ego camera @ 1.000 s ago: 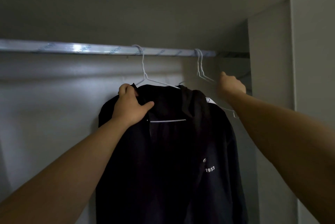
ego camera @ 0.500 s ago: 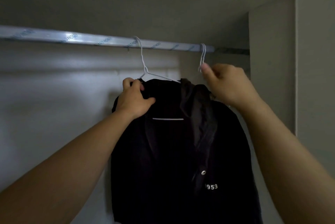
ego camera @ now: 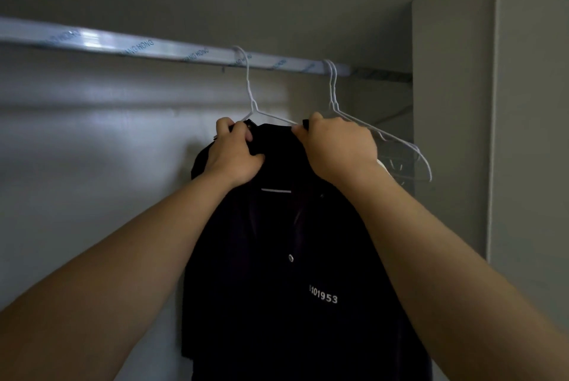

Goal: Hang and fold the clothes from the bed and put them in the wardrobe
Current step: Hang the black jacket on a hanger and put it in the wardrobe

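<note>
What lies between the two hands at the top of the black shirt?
In the head view, between the left hand and right hand lie the collar of the black shirt and a sloping arm of its white wire hanger.

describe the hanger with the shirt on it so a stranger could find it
Find the silver rail across the top of the wardrobe. Of the white wire hangers hooked over it, take the left hanger, nearer the rail's middle. Unlike the bare hangers to its right, it carries a black shirt printed 101953.
</note>
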The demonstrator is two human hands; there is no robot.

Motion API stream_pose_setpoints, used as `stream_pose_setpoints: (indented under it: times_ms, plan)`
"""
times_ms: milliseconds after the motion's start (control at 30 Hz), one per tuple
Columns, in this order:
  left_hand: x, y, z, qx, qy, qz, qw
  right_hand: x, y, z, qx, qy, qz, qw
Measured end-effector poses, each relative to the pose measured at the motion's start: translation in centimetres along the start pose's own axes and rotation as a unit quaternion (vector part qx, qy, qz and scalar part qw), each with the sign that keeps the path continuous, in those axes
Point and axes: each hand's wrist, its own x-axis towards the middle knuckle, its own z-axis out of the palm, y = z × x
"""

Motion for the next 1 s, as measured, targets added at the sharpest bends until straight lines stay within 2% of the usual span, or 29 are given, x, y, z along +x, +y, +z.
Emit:
stream_pose_setpoints:
  times_ms: [200, 467, 667, 767, 867, 1000]
  plan:
    - [1.2, -0.8, 1.4, -0.017, 0.003, 0.037, 0.999, 1.6, 2.5, 2.3, 0.067, -0.081, 0.051, 0.993]
    - [-0.5, -2.0, 2.0, -0.058, 0.057, 0.098, 0.992, 5.0, -0.6, 3.5, 0.114, -0.055, 0.098, 0.987]
    - [-5.1, -2.7, 2.6, -0.074, 0.089, 0.153, 0.981, 5.7, -4.0, 3.9, 0.212, 0.044, 0.054, 0.975]
    - [-7.4, -3.8, 3.2, -0.068, 0.071, 0.171, 0.980, 4.6, -3.3, 4.3, 0.208, 0.056, 0.017, 0.976]
    - [-8.2, -3.9, 2.6, -0.071, 0.095, 0.174, 0.978, 2.8, -2.8, 4.5, 0.179, 0.090, -0.026, 0.979]
    - [-9.1, -2.6, 1.9, -0.082, 0.128, 0.177, 0.972, -1.8, -2.7, 5.2, 0.143, 0.212, 0.040, 0.966]
